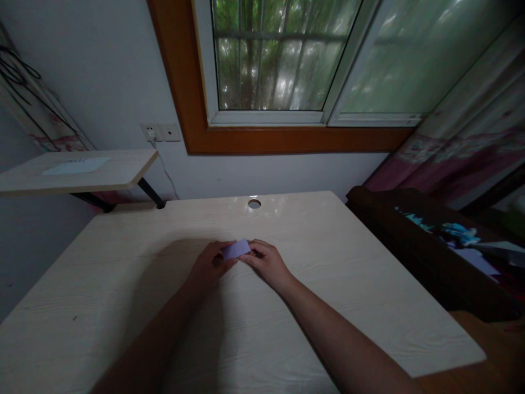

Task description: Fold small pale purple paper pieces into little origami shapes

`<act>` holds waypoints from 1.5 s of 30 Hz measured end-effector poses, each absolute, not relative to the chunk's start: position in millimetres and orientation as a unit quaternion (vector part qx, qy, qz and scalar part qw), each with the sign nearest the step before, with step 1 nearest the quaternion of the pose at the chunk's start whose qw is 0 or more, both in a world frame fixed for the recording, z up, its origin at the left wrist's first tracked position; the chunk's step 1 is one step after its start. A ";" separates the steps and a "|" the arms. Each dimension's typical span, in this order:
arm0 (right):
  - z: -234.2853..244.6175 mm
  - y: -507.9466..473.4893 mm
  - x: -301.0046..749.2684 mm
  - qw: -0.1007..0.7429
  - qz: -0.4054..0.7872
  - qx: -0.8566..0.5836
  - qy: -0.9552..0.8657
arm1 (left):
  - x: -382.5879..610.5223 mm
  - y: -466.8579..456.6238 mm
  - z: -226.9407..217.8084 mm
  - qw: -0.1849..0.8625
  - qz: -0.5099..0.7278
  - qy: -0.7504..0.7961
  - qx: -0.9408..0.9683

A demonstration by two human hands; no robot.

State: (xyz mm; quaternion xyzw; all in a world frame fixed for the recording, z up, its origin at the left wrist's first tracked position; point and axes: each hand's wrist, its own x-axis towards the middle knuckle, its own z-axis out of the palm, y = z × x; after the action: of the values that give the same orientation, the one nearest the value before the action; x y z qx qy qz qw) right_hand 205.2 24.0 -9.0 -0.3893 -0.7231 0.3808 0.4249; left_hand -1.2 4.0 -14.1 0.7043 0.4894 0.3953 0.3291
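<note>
A small lilac slip of paper (235, 249), folded into a narrow rectangle, is held just above the pale wooden desk (348, 284) near its middle. My left hand (211, 265) pinches its left end with curled fingers. My right hand (266, 262) pinches its right end, fingers closed around the edge. Both forearms reach in from the bottom of the view, and the two hands almost touch under the paper.
A round cable hole (254, 203) sits at the desk's far edge under a window. A raised side shelf (77, 169) with a white sheet stands at the far left. A dark bed frame (430, 246) with coloured items borders the desk's right side.
</note>
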 end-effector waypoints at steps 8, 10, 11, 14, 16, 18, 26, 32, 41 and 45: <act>-7.3 23.6 204.6 0.433 0.383 -0.380 -0.722 | -2.2 4.9 -15.7 0.338 0.396 0.492 0.698; -6.2 23.4 204.4 0.432 0.381 -0.381 -0.723 | -1.9 4.8 -14.5 0.336 0.394 0.493 0.699; -5.4 23.2 204.2 0.431 0.381 -0.382 -0.723 | -1.8 4.8 -14.1 0.333 0.393 0.494 0.701; -3.1 22.6 204.0 0.429 0.380 -0.384 -0.723 | -1.5 4.7 -13.6 0.333 0.396 0.489 0.702; -1.9 22.0 204.0 0.431 0.379 -0.385 -0.723 | -1.5 4.4 -13.4 0.340 0.399 0.485 0.700; -1.6 21.2 203.9 0.432 0.380 -0.385 -0.722 | -1.5 4.1 -13.1 0.339 0.399 0.486 0.699; -10.4 21.1 204.0 0.435 0.415 -0.400 -0.692 | 1.3 2.4 -12.7 0.316 0.392 0.490 0.711; -12.8 22.7 203.7 0.437 0.389 -0.399 -0.706 | 2.8 2.0 -9.4 0.313 0.396 0.487 0.713; -5.0 20.2 203.4 0.454 0.346 -0.386 -0.725 | 1.6 1.4 -7.2 0.260 0.366 0.508 0.735; -4.2 19.1 201.5 0.436 0.329 -0.363 -0.755 | 2.1 0.0 -6.7 0.230 0.372 0.485 0.757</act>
State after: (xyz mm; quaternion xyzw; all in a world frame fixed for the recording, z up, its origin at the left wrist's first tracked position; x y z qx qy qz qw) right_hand 201.5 19.1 -4.2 -0.3631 -0.7550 0.3290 0.4358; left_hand 2.1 0.0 -6.7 0.7573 0.4851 0.3719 0.2299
